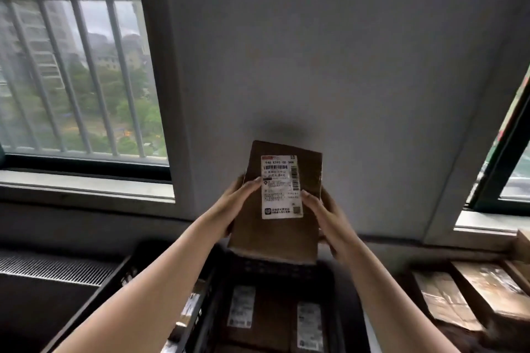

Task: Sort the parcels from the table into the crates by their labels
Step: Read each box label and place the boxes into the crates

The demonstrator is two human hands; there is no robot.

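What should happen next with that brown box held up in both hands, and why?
Probably lower the brown cardboard parcel into the black plastic crate beneath: left hand and right hand hold it, white label facing the camera, and labelled parcels already lie there.

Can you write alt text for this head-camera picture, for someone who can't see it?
A left hand and right hand hold a brown cardboard parcel, white shipping label facing the camera, above a black crate holding labelled parcels.

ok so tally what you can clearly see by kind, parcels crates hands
parcels: 5 - held parcel, crate parcels, table parcels
crates: 2 - middle crate, left crate
hands: 2 - left hand, right hand
total: 9
blurred or cut-off items not counted
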